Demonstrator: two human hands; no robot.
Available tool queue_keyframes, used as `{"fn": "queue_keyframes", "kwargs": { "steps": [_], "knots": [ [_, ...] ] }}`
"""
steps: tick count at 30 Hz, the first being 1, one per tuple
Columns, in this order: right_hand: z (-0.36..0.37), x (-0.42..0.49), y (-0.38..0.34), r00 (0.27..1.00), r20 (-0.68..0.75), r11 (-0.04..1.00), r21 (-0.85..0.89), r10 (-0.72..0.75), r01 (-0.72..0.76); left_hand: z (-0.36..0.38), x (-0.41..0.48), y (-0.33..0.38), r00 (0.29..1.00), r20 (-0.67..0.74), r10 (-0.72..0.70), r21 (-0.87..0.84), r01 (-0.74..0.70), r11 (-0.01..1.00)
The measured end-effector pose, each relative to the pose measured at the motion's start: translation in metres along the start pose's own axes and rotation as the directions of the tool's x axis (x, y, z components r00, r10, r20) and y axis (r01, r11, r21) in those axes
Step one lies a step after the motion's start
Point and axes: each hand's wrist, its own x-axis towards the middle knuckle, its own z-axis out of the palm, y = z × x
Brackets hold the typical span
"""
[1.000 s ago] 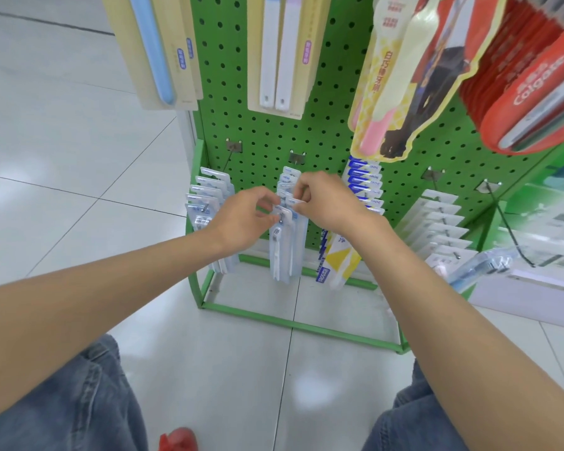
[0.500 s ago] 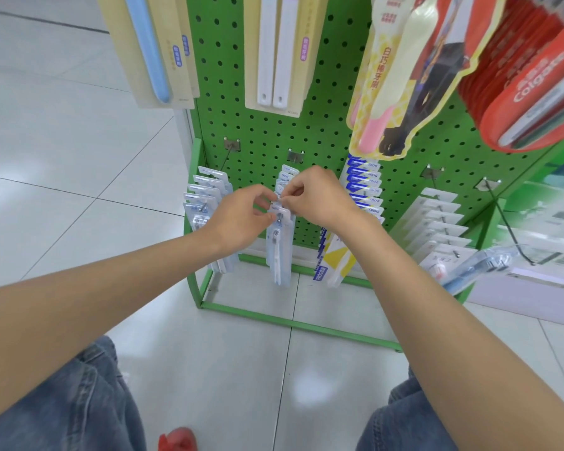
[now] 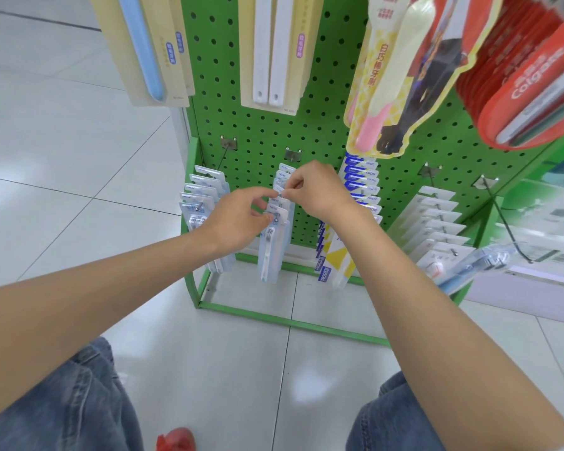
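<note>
A green pegboard rack (image 3: pixel 326 131) carries rows of toothbrush packs on metal hooks. On the low middle hook hang several pale blue packs (image 3: pixel 271 252). My left hand (image 3: pixel 238 219) pinches the top of the front pack with thumb and forefinger near the hook's tip. My right hand (image 3: pixel 316 190) pinches the top of a pack a little further back on the same hook. The hook's shaft is hidden behind my fingers and the packs.
Left of it hangs another row of pale packs (image 3: pixel 202 200); to the right are blue-and-yellow packs (image 3: pixel 339 252) and white packs (image 3: pixel 437 222). Larger packs (image 3: pixel 274 50) and red Colgate packs (image 3: pixel 528 83) hang above. The green base frame (image 3: pixel 290 320) stands on a white tiled floor.
Both hands have stayed at the middle hook. The right hand has shifted slightly up and back along the row; the front pack now hangs straighter under my left fingers.
</note>
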Motion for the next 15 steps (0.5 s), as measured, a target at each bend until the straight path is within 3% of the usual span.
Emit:
{"fn": "queue_keyframes", "kwargs": {
  "steps": [10, 15],
  "knots": [
    [-0.014, -0.023, -0.005, 1.000, -0.004, 0.983, -0.183, -0.026, 0.025, 0.001, 0.000, 0.006, 1.000, 0.003, 0.006, 0.028, -0.006, 1.000],
    [-0.028, -0.046, -0.004, 0.993, -0.117, 0.993, -0.116, -0.032, 0.018, 0.001, 0.001, 0.009, 1.000, -0.005, -0.003, 0.007, 0.003, 1.000]
  ]
}}
